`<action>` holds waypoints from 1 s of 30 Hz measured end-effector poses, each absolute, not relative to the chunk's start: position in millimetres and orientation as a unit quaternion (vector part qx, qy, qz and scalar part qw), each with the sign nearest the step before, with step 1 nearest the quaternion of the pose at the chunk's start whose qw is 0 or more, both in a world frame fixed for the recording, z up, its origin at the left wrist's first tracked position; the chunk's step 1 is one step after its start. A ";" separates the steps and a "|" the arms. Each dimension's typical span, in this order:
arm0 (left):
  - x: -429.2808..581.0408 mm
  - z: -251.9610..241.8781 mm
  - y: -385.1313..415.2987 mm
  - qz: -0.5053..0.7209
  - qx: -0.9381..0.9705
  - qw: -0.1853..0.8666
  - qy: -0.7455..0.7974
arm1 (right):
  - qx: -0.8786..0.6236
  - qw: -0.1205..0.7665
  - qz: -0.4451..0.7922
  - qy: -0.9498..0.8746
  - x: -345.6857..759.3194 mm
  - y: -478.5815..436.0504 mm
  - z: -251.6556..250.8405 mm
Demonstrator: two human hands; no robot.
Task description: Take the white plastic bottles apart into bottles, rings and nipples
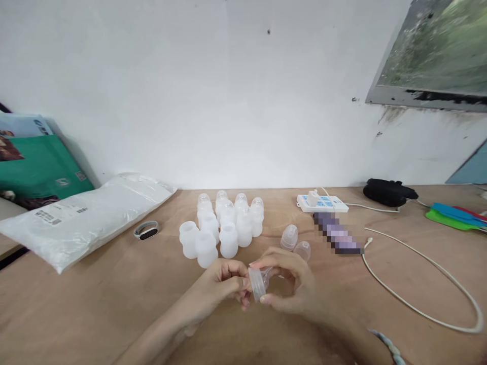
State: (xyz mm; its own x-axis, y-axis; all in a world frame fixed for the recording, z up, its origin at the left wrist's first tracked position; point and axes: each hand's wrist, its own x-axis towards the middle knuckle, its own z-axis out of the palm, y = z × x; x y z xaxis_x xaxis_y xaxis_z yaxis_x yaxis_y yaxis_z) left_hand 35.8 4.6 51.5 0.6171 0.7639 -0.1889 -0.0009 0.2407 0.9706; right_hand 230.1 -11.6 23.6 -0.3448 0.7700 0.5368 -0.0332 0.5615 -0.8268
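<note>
Here, two hands meet low in the middle, just over the wooden table. The left hand and the right hand both pinch one small clear cap with their fingertips. The cap is held between the two hands, a little above the table, and it is tipped on its side.

Just behind the hands sit two more clear caps, close together. Behind those stands a bunch of small white bottles, packed side by side. Some have round clear tops on them.

To the left lies a big plastic bag with a white label on it. The writing on the label is too small to read. Near the bag lies a grey wristband.

To the right is a white power strip with blue marks and a plug in it. No words on it can be read. A long white cable loops across the table. A black thing lies by the wall. A green box leans at the far left.
</note>
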 end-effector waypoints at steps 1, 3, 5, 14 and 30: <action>34.1 50.1 5.8 0.270 0.554 0.707 0.346 | -0.248 0.519 0.435 -0.693 231.4 -9.5 21.7; 29.0 47.6 9.9 0.273 0.562 0.701 0.345 | -0.237 0.538 0.500 -0.636 236.6 -3.9 21.2; 22.4 46.7 16.3 0.290 0.570 0.688 0.343 | -0.259 0.571 0.520 -0.581 244.1 2.3 24.8; 18.5 34.0 31.8 0.325 0.716 0.425 0.449 | -0.377 0.613 0.491 -0.490 250.0 14.1 29.2; 21.1 24.2 28.8 0.112 0.895 -0.148 0.406 | -0.482 0.587 0.400 -0.514 257.0 13.7 42.3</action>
